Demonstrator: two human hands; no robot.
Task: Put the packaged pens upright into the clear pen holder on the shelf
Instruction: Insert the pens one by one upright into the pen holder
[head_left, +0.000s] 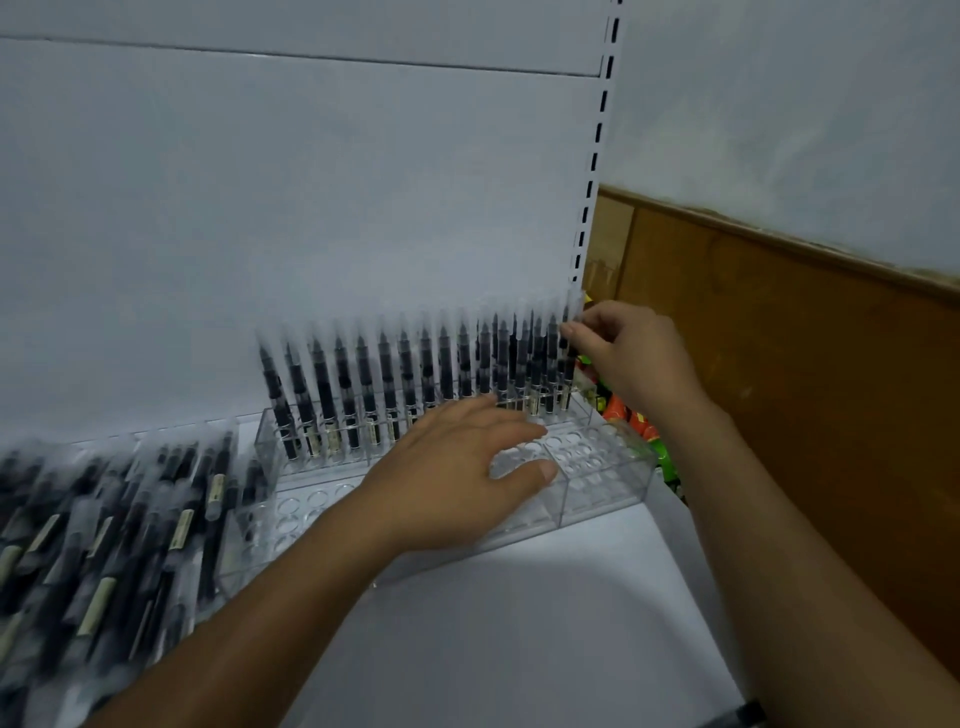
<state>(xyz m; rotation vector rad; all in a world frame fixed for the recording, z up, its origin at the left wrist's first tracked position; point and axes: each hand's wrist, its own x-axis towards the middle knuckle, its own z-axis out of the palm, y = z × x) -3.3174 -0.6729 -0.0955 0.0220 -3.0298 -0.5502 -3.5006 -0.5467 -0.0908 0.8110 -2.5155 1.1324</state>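
A clear pen holder (602, 480) with round holes stands on the white shelf (519, 623). Its back row is filled with upright packaged pens (384, 384), black in clear sleeves. My left hand (457, 473) lies flat with straight fingers on top of the holder's front rows. At the row's right end my right hand (628, 358) pinches the top of the last packaged pen (569, 358), which stands upright in the holder. A heap of loose packaged pens (104, 545) lies on the shelf to the left.
The white back panel (311, 208) rises right behind the holder, and a slotted upright (597, 145) runs along its right edge. Colourful packets (639, 431) sit past the shelf's right edge. A brown wooden wall panel (805, 389) is on the right.
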